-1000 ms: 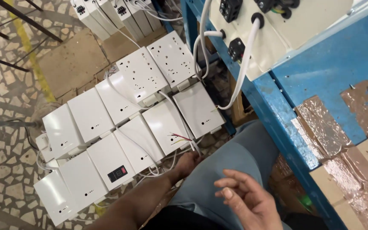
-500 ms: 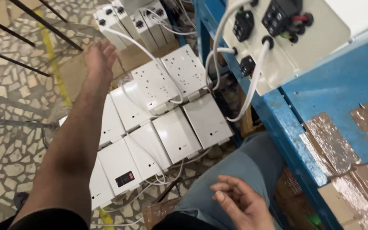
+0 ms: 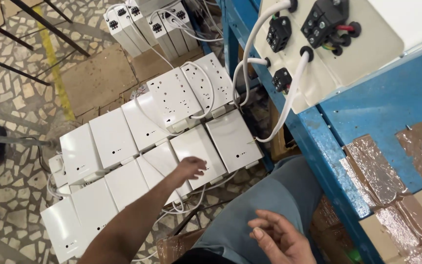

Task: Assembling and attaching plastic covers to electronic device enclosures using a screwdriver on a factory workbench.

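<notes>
My left hand (image 3: 189, 167) reaches down over a cluster of white rectangular electrical boxes (image 3: 113, 146) lying on the floor, fingers spread above one box (image 3: 199, 152) in the near row, holding nothing. White cables (image 3: 177, 210) trail between the boxes. Over my lap, which is covered in grey-blue trousers (image 3: 269, 195), my right hand (image 3: 279, 239) hovers loosely curled and empty. A white unit with black sockets (image 3: 328, 44) lies on the blue table (image 3: 387, 102) at the upper right, and white cables (image 3: 250, 54) run from it.
More white boxes with black connectors (image 3: 142, 24) stand at the back. Cardboard (image 3: 98, 78) lies on the patterned stone floor (image 3: 10, 98). Brown tape patches (image 3: 377, 171) cover the table's edge. Dark metal legs (image 3: 30, 24) cross the upper left.
My left arm, stretched far out toward the back boxes half a second ago, has drawn back and lowered over the near row. The right hand stays over my lap.
</notes>
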